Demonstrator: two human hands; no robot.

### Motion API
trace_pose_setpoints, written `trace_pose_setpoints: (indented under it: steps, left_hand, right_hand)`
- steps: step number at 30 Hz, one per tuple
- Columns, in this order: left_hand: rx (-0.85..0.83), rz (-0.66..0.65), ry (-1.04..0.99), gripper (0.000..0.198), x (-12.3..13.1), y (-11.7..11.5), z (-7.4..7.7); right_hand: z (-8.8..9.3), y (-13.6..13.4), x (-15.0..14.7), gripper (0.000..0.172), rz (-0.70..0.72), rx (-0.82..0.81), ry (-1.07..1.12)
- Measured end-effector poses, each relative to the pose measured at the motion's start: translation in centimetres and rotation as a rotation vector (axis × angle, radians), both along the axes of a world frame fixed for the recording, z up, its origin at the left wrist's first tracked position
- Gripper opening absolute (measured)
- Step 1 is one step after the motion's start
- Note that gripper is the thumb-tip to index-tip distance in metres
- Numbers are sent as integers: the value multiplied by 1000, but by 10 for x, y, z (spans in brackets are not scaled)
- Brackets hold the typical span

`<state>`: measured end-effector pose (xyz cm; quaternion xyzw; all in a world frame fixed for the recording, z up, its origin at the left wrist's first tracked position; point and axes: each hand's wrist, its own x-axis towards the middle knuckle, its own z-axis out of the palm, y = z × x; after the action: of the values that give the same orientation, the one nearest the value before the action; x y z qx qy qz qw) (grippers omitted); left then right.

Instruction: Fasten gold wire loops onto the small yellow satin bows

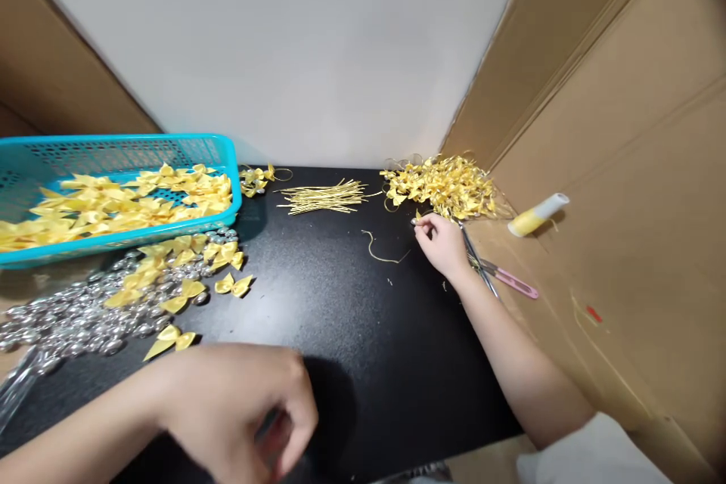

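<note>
Beside the pile of finished-looking yellow bow ornaments (445,185), my right hand (441,242) is closed in a pinch. A small yellow bow with a silver bead (414,221) shows at its fingertips. My left hand (238,401) is in the near foreground, curled and closed, over the black tabletop's front part. Its fingertips are partly hidden, and a small reddish patch shows inside the curl. A loose gold cord (371,248) lies curved on the table left of my right hand. Farther back is a bundle of cut gold cords (323,197).
A turquoise basket (235,181) of yellow bows stands at the left. In front of it are silver beads (85,318) and loose bows (234,285). Scissors (479,261) and a pink-handled tool (516,283) lie under my right wrist. A yellow-white roll (538,215) is by the cardboard wall.
</note>
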<state>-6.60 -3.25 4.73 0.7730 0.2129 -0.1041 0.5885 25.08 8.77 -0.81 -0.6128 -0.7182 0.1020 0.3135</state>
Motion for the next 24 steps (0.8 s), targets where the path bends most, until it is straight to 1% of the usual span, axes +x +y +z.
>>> trace_pose_setpoints:
  steps: [2, 3, 4, 5, 6, 7, 8, 9, 11, 12, 13, 15, 17, 19, 21, 22, 23, 24]
  left_hand:
    - [-8, 85, 78, 18, 6, 28, 11]
    - [41, 146, 62, 12, 9, 38, 13]
    - [105, 221, 21, 10, 14, 47, 12]
    - [203, 305, -44, 10, 19, 55, 9]
    - [334, 402, -88, 9, 26, 62, 3]
    - [506, 523, -104, 8, 32, 68, -4]
    - [664, 619, -79, 9, 39, 74, -12]
    - [802, 684, -41, 9, 46, 79, -20]
    - [975, 768, 14, 10, 56, 87, -34]
    - [1033, 800, 27, 11, 59, 89, -39]
    - [1064, 830, 34, 11, 61, 90, -43]
    - [1075, 880, 38, 13, 63, 89, -49]
    - [1045, 916, 40, 14, 63, 86, -52]
    - [1014, 941, 33, 14, 61, 83, -53]
    - [980, 966, -1, 13, 60, 82, -53]
    - [945, 984, -24, 13, 60, 81, -52]
    - [883, 1005, -45, 14, 60, 80, -50]
    - [785, 1032, -61, 15, 61, 79, -48]
  right_hand:
    - [7, 1, 6, 8, 148, -38, -19]
    - [11, 0, 7, 6, 240, -72, -40]
    - [14, -1, 7, 8, 327, -110, -68]
    - [17, -4, 4, 11, 391, -144, -96]
    - [19, -7, -1, 12, 425, -166, -122]
    - [20, -10, -7, 13, 424, -173, -146]
    - [19, -14, -16, 15, 392, -166, -163]
    - [18, -17, -25, 17, 342, -155, -181]
    - [13, -23, -44, 23, 257, -146, -228]
    - [10, -24, -53, 24, 229, -151, -244]
    - [8, -25, -61, 24, 207, -150, -252]
    - [3, -24, -73, 24, 154, -146, -245]
    - [2, -21, -81, 24, 91, -154, -237]
    - [3, -18, -86, 18, 44, -184, -250]
    - [6, -17, -90, 12, 53, -225, -248]
    - [7, -17, -91, 12, 72, -246, -237]
    - [7, -18, -91, 14, 96, -267, -215]
    - [8, -19, -91, 14, 120, -283, -182]
